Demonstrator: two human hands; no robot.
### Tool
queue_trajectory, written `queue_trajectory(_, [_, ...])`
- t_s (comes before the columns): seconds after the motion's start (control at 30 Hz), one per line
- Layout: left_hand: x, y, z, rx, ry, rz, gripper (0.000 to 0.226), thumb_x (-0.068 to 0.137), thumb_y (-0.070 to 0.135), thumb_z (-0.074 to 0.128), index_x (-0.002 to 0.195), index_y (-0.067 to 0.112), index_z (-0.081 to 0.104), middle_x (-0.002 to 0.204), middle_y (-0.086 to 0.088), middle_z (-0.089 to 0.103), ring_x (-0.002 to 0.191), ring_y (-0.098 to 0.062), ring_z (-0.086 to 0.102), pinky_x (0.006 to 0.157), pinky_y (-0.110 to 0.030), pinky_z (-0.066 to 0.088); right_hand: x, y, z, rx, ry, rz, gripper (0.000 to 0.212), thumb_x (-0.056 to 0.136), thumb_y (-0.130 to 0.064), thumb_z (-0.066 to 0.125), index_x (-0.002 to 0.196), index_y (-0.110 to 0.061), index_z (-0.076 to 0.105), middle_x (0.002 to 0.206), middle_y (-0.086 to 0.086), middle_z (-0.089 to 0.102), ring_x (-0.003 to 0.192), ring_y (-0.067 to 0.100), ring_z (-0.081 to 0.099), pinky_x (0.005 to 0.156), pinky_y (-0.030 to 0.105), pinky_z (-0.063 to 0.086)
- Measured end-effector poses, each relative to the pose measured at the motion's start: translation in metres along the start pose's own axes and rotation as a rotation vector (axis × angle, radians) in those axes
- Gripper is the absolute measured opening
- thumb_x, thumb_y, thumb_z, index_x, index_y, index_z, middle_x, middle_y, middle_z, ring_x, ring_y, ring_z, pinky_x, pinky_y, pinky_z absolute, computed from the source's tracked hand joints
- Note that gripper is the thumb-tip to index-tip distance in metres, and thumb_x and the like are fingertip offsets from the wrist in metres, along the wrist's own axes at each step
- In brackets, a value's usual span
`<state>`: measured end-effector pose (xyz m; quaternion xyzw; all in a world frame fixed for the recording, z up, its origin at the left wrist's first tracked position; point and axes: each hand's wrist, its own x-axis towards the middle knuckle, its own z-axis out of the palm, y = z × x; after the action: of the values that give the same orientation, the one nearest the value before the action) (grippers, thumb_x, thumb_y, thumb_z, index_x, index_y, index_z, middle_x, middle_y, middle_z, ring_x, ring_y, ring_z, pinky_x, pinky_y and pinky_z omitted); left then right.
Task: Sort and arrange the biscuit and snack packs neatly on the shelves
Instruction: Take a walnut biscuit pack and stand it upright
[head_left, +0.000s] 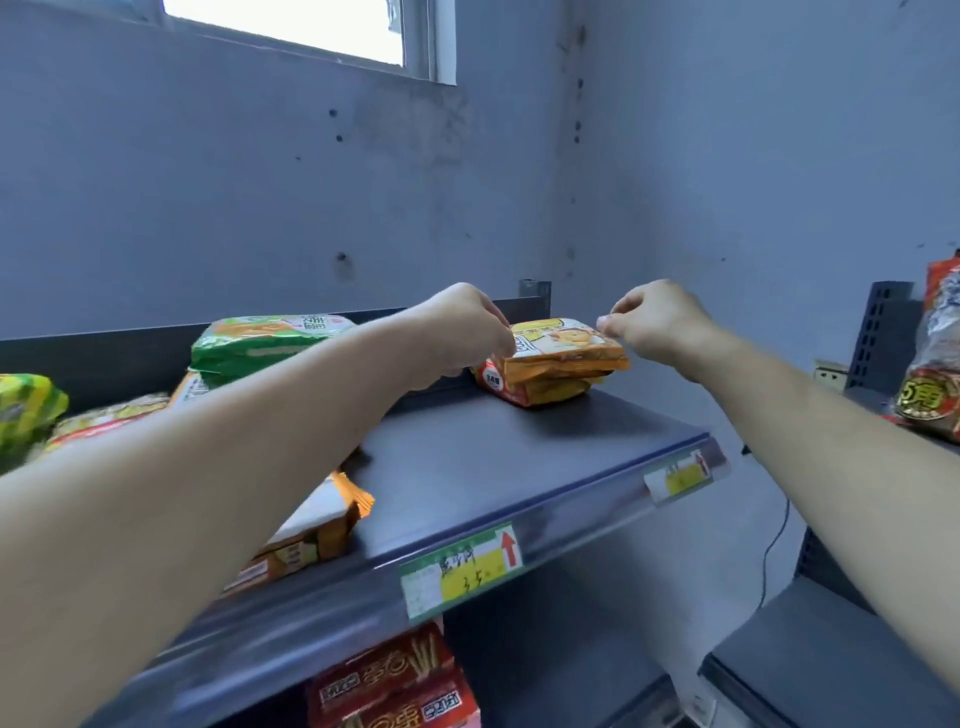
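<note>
Reaching to the back of the shelf, the left hand (462, 325) curls its fingers down and pinches the left edge of a flat orange-yellow foil snack pack (566, 345). The right hand (657, 325) pinches the far right corner of the same pack with bent fingertips. This pack lies on a second orange pack (540, 389), a little turned against it, so their edges do not match. Both sit at the rear right part of the dark grey metal shelf (519, 457), near its back wall.

The risk, I think, is sliding. The foil is smooth and shiny, the packs are soft and pillow-like, and the shelf surface looks slick. If the hands twist the upper pack too strongly, the lower one can move with it, or the upper one can slip off. A hard pinch may also crush the biscuits inside. The left forearm passes just above an orange-and-white pack (322, 525) near the front edge and beside a puffy green foil pack (260, 343). A careless pull back could sweep one from the shelf.
</note>
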<state>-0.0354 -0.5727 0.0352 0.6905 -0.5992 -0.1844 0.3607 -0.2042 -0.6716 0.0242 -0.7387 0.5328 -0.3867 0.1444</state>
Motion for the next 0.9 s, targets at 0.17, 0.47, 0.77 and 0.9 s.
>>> queue_trajectory(0.17, [0.044,0.009,0.029,0.05,0.044,-0.134,0.028,0.084,0.015,0.058,0.111,0.008,0.062,0.111,-0.013,0.065,0.101,-0.028,0.063,0.085,-0.035,0.051,0.042,0.04,0.001,0.03,-0.056,0.004,0.025,0.09,-0.025,0.063,0.1,-0.003,0.07,0.11,0.012,0.066,0.103,0.027,0.058,0.081,0.032,0.045])
queue_trajectory(0.47, [0.078,-0.003,0.046,-0.024,0.139,-0.331,0.015,0.09,0.009,0.05,0.104,0.006,0.055,0.107,-0.009,0.055,0.091,-0.025,0.06,0.081,-0.035,0.05,0.091,0.065,0.03,0.093,-0.129,0.012,0.035,0.092,-0.027,0.057,0.106,0.003,0.067,0.112,0.016,0.065,0.105,0.032,0.058,0.086,0.039,0.049])
queue_trajectory(0.77, [0.09,-0.007,0.062,-0.092,0.114,-0.38,0.019,0.092,0.016,0.05,0.109,0.009,0.055,0.091,-0.007,0.053,0.083,-0.026,0.058,0.077,-0.034,0.051,0.114,0.068,0.043,0.334,-0.218,0.292,0.03,0.098,-0.034,0.035,0.106,-0.01,0.05,0.094,0.01,0.054,0.083,0.023,0.055,0.077,0.035,0.051])
queue_trajectory(0.9, [0.093,-0.008,0.069,-0.208,0.08,-0.413,0.032,0.094,0.02,0.051,0.122,0.005,0.051,0.104,-0.015,0.052,0.081,-0.028,0.059,0.077,-0.039,0.052,0.114,0.069,0.044,0.462,-0.399,0.414,0.031,0.099,-0.039,0.038,0.097,-0.012,0.054,0.074,0.005,0.061,0.06,0.017,0.059,0.052,0.028,0.051])
